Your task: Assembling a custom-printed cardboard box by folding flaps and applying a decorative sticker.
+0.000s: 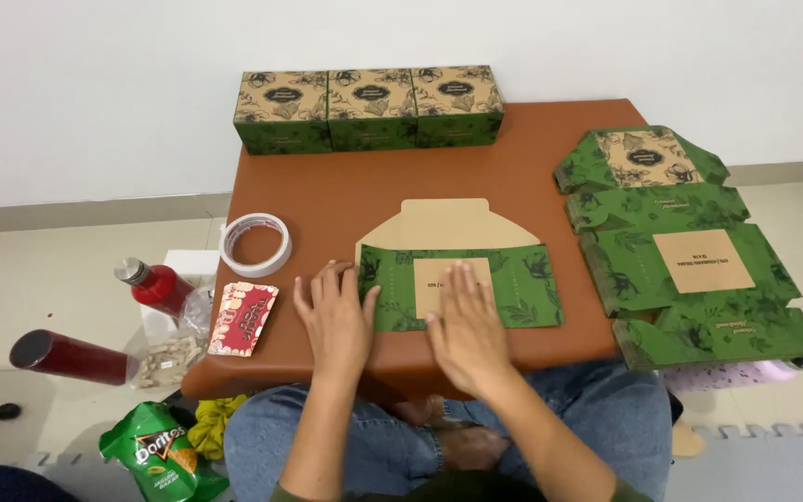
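A flat, partly folded green cardboard box blank [476,270] with a leaf print and a tan flap lies on the brown table [346,186] in front of me. My left hand [335,321] rests flat on the table, fingers spread, touching the blank's left edge. My right hand [465,325] presses flat on the blank's middle, over a tan label patch. Neither hand grips anything.
Three assembled green and tan boxes [369,107] stand in a row at the table's far edge. A stack of unfolded blanks [690,251] lies at the right. A tape roll [255,244] and a red patterned packet [243,318] lie left. Red bottles [155,284] and a snack bag [155,451] are on the floor.
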